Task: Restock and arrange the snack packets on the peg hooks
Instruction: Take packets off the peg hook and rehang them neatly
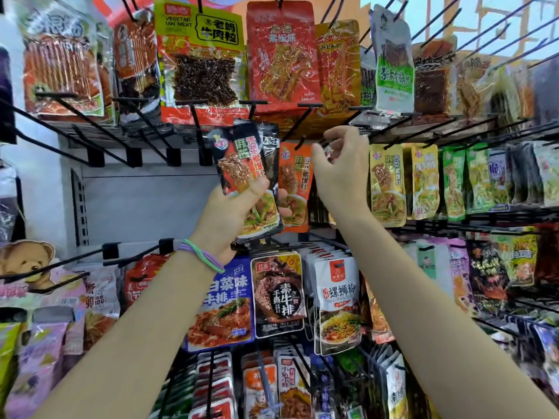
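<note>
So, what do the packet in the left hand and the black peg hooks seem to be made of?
The packet in the left hand looks like glossy printed plastic film: it creases and shows bright glare. The peg hooks look like thin metal rod with a black coating, straight and stiff under hanging packets; metal is a guess.

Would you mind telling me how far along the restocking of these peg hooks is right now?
Partly done. An orange packet already hangs on the middle hook, with yellow packets filling the hook beside it. In hand: the left hand grips dark packets not yet hung, while the right hand reaches up at the hook end. Left: hanging those, and the bare hooks on the left.
</note>
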The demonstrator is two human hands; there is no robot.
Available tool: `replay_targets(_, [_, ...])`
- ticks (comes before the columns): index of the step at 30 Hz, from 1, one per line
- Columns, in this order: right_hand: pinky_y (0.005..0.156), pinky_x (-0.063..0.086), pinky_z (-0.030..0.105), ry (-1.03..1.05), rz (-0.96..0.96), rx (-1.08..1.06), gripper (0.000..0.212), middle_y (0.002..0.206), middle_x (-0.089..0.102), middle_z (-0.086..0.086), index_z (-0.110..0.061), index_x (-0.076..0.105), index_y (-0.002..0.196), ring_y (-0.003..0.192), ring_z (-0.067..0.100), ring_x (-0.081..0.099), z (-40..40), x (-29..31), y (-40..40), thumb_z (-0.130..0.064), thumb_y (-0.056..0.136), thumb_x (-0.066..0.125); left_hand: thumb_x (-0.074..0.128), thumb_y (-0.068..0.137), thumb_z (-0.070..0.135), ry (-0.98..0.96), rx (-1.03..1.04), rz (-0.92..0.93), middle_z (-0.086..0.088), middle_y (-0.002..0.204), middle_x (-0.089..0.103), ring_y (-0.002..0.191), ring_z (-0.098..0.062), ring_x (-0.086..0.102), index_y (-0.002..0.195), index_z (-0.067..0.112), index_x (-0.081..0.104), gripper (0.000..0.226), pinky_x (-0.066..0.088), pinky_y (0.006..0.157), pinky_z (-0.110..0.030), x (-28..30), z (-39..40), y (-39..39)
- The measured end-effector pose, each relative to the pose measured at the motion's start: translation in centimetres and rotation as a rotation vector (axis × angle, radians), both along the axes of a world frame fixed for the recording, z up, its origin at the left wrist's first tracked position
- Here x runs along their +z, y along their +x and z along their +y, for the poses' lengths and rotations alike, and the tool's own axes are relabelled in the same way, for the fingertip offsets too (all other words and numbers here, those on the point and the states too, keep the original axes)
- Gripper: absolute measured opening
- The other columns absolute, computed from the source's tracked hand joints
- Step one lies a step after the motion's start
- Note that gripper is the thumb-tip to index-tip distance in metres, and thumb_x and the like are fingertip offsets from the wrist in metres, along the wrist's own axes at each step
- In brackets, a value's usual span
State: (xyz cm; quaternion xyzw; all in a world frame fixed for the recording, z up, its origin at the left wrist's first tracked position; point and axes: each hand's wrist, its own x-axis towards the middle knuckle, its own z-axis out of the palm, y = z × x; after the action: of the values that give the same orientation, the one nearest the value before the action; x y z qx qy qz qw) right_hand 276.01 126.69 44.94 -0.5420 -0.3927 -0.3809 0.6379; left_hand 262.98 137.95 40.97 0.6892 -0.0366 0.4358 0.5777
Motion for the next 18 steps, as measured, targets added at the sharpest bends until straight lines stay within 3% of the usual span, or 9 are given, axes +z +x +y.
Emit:
replay_targets(2, [0.068,0.04,0.022,-0.042,-0.004,0.135,0.024,0.087,0.052,-0.001,-0.016,0.055,0.093,0.075,0.009,0.048,-0.5,-0.6,-1.2,-0.035,0.094,0.068,0.067,0.094,0.01,0.024,-0.01,-0.008,-0.009,0.09,0.079,0.077,-0.025,0.077,0.11,0.005,0.064,0.017,0.063,0.066,-0.035,0.0,-0.4,-0.3])
replay_targets(4, [0.061,0.051,0.029,-0.285,0.063,0.302,0.038,0.08,0.059,0.001,-0.015,0.056,0.09,0.067,0.01,0.057,-0.7,-1.1,-2.6,-0.049,0.087,0.073,0.077,0.081,0.012,0.05,0.003,-0.025,-0.009,0.093,0.079,0.086,-0.026,0.076,0.106,0.008,0.068,0.027,0.063,0.078,-0.043,0.1,-0.6,-0.3])
replay_targets(6, [0.052,0.057,0.034,-0.428,0.067,0.359,0.041,0.079,0.068,0.009,-0.012,0.061,0.09,0.062,0.016,0.064,-0.6,-1.6,-3.0,-0.05,0.084,0.076,0.079,0.079,0.006,0.063,0.009,-0.03,-0.015,0.096,0.076,0.092,-0.033,0.074,0.104,0.007,0.069,0.027,0.06,0.086,-0.05,0.1,-1.0,-0.1])
replay_targets(8, [0.049,0.057,0.037,-0.426,0.059,0.385,0.046,0.083,0.071,0.019,-0.002,0.066,0.095,0.06,0.024,0.067,-0.9,-1.6,-2.9,-0.046,0.086,0.076,0.078,0.083,0.003,0.069,0.007,-0.029,-0.015,0.096,0.076,0.091,-0.032,0.074,0.103,0.008,0.068,0.023,0.06,0.084,-0.048,0.0,-1.5,-0.1])
replay_targets(10, [0.059,0.059,0.043,-0.401,0.079,0.421,0.039,0.087,0.073,0.02,-0.002,0.069,0.1,0.071,0.029,0.071,-1.4,-1.4,-2.4,-0.04,0.091,0.073,0.076,0.089,0.015,0.008,-0.021,-0.024,-0.015,0.099,0.077,0.092,-0.031,0.075,0.107,0.01,0.068,0.021,0.06,0.083,-0.046,0.0,-1.7,-0.1])
replay_targets(13, [0.086,0.06,0.046,-0.344,0.143,0.492,0.014,0.099,0.076,0.007,-0.015,0.07,0.104,0.094,0.024,0.073,-2.2,-1.6,-1.3,-0.024,0.094,0.072,0.064,0.1,0.03,-0.129,-0.049,-0.026,-0.013,0.108,0.077,0.101,-0.032,0.074,0.116,0.015,0.068,0.023,0.058,0.092,-0.054,0.1,-2.0,-0.1])
replay_targets(18, [0.095,0.056,0.05,-0.227,0.253,0.575,0.018,0.104,0.074,0.008,-0.022,0.065,0.102,0.101,0.027,0.07,-3.5,-2.3,0.1,-0.006,0.094,0.068,0.069,0.097,0.033,-0.119,0.051,-0.037,-0.011,0.114,0.075,0.107,-0.033,0.071,0.105,0.023,0.066,0.013,0.057,0.091,-0.06,-0.3,-2.4,1.1])
